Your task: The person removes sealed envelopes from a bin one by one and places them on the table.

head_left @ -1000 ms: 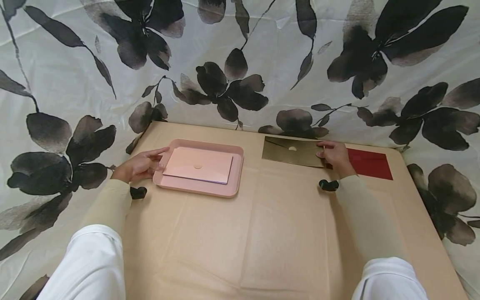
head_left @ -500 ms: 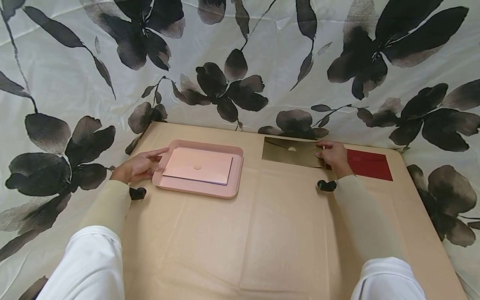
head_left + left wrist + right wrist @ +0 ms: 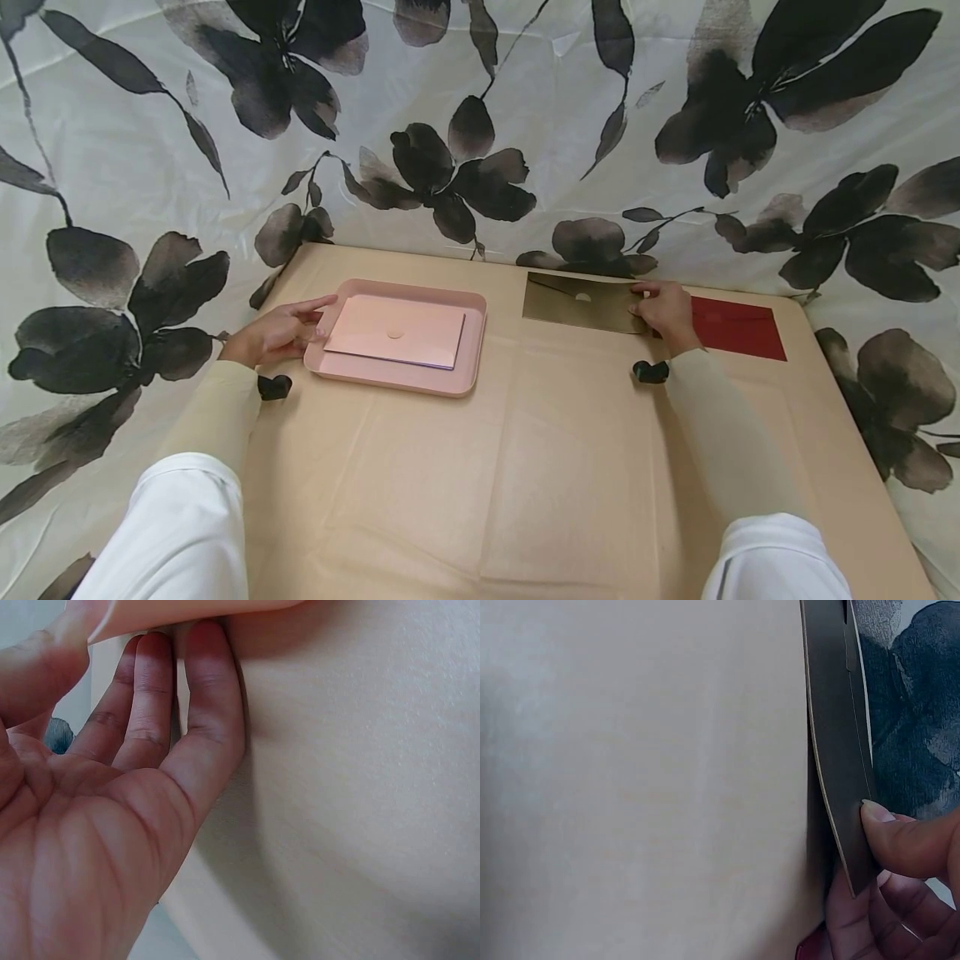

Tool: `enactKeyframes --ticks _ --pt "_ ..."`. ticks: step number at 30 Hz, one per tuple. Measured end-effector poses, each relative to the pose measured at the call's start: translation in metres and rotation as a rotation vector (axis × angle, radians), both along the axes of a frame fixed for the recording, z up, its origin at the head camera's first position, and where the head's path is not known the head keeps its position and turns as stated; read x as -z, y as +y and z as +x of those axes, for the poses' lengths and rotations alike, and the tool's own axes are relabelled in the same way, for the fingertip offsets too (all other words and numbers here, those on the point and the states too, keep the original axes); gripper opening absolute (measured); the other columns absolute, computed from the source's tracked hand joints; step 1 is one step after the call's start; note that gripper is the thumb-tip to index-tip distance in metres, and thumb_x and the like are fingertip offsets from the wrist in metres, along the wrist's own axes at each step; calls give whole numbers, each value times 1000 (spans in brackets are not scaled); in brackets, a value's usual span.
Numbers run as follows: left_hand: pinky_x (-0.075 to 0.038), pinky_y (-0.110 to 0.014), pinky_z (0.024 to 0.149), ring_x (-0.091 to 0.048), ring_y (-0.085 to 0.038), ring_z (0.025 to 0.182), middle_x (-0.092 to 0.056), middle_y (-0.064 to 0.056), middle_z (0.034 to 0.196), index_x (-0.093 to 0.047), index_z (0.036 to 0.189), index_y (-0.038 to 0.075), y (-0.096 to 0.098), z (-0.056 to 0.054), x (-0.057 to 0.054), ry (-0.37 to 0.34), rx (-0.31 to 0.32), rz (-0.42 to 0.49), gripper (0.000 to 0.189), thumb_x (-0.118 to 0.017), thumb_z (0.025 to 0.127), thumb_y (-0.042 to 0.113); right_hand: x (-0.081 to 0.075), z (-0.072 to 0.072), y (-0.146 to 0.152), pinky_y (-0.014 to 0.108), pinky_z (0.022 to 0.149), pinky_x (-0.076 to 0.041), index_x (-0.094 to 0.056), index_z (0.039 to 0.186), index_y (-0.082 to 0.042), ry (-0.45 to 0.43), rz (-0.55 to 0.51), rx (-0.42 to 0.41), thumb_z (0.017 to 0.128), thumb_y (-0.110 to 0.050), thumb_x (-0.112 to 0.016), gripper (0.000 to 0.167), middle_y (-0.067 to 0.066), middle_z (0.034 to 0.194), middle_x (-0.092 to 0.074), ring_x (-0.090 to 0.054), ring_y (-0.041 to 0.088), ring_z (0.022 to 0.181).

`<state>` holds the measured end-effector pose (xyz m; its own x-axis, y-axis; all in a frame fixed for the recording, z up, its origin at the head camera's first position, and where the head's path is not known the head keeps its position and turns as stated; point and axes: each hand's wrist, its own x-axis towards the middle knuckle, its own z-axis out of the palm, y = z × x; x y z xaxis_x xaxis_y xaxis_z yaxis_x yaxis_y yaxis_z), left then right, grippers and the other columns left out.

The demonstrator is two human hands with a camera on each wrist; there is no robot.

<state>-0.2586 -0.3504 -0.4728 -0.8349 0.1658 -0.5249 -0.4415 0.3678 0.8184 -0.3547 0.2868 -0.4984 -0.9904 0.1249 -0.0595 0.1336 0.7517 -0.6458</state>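
Observation:
A pink tray (image 3: 472, 342) lies at the back left of the table, with a peach-pink envelope (image 3: 405, 321) flat inside it. My left hand (image 3: 273, 335) grips the tray's left edge; in the left wrist view the thumb (image 3: 56, 667) is at the rim and the fingers reach beneath. To the right, my right hand (image 3: 667, 315) pinches the right end of a gold envelope (image 3: 570, 302) with a round seal. Its thumb (image 3: 907, 840) presses on top, fingers underneath, and that end curves up. Beyond the hand lies a red envelope (image 3: 738, 327), partly covered.
A tan covering with fold creases lies over the table (image 3: 562, 467). Behind it and at both sides hangs a white cloth (image 3: 555, 125) with dark flowers. Each wrist wears a small black device (image 3: 650, 372).
Both hands keep their hold on the tray and the gold envelope. My right hand has shifted very slightly left; the tray and envelopes lie practically where they were.

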Motion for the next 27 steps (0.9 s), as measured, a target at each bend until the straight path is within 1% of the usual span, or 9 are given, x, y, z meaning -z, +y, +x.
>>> enactKeyframes --ticks 5,8,11,14,17,19,23,25,27 --pt "-61 -32 93 -66 -13 110 -24 -20 170 -18 168 28 0 -1 1 -8 -2 14 84 -60 100 3 0 1 0 30 56 -45 -74 128 -6 15 3 -8 91 -12 -76 38 24 104 -74 -58 25 72" --pt "-61 -32 93 -66 -14 110 -23 -19 171 -19 168 29 0 -1 1 -14 -10 13 84 -60 100 3 0 1 -1 30 58 -45 -74 129 -5 19 13 -14 90 -13 -77 39 26 109 -74 -59 28 80" --pt "-61 -31 91 -65 -13 108 -23 -18 172 -19 168 29 0 -1 0 -15 -12 12 84 -60 100 3 0 0 0 33 68 -48 -73 129 -4 18 38 -29 91 -13 -78 40 28 116 -73 -61 34 94" --pt "-61 -28 88 -65 -12 107 -22 -17 172 -18 168 30 1 -1 0 -12 -8 12 83 -59 100 3 -1 -1 1 44 82 -53 -73 129 -3 13 56 -42 91 -14 -78 40 28 119 -73 -62 41 108" --pt "-60 -27 87 -64 -12 107 -22 -17 172 -19 168 29 1 -1 -1 -13 -10 17 83 -59 100 3 -1 -3 2 51 93 -52 -72 130 -4 -2 75 -50 91 -14 -77 41 28 122 -72 -61 43 116" --pt "-60 -26 87 -64 -11 106 -23 -17 172 -19 168 30 1 -1 -1 -16 -14 17 82 -59 101 3 -1 -5 2 50 92 -51 -72 130 -3 -18 85 -50 91 -15 -77 41 27 126 -71 -60 43 119" --pt "-60 -27 88 -65 -10 107 -23 -18 171 -20 167 30 0 -1 0 -16 -18 27 82 -59 101 2 -2 -6 2 43 82 -49 -71 132 -3 -54 98 -45 92 -15 -76 42 27 136 -66 -55 42 120" --pt "-60 -26 87 -64 -10 106 -22 -19 171 -19 168 29 0 -1 0 -13 -15 35 83 -59 100 1 -3 -5 1 44 82 -49 -71 132 -3 -60 100 -45 93 -15 -76 42 27 139 -64 -54 43 123" --pt "-59 -25 85 -63 -10 106 -22 -20 170 -18 168 29 -1 0 0 -11 -13 42 84 -59 100 1 -3 -5 2 47 88 -51 -71 132 -2 -54 110 -53 93 -15 -76 42 27 139 -64 -54 45 126"
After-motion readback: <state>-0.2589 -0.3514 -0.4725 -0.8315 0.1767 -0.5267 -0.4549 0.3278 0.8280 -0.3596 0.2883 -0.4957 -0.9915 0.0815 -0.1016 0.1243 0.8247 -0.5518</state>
